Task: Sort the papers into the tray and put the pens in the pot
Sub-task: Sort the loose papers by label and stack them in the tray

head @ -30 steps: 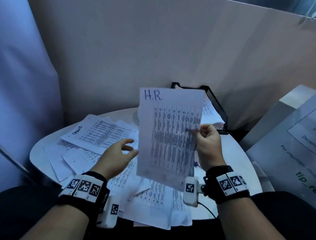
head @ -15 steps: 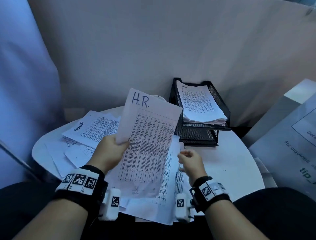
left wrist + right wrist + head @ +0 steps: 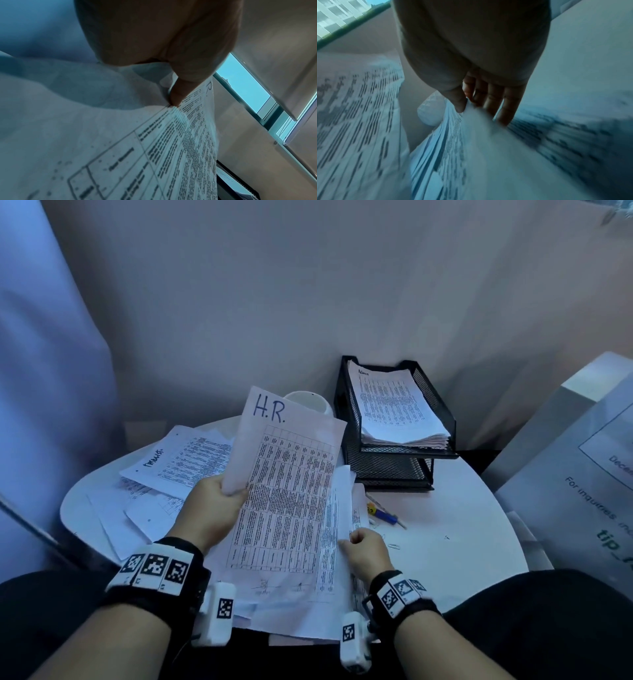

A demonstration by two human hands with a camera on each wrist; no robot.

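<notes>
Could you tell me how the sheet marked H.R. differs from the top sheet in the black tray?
The H.R. sheet is held up at a tilt, pinched by the left hand; the tray's top sheet lies flat on a stack in the upper tier of the black tray.
The H.R. sheet's heading is large; the tray sheet's handwritten heading is small and unreadable.
Both are white sheets with printed tables.
</notes>
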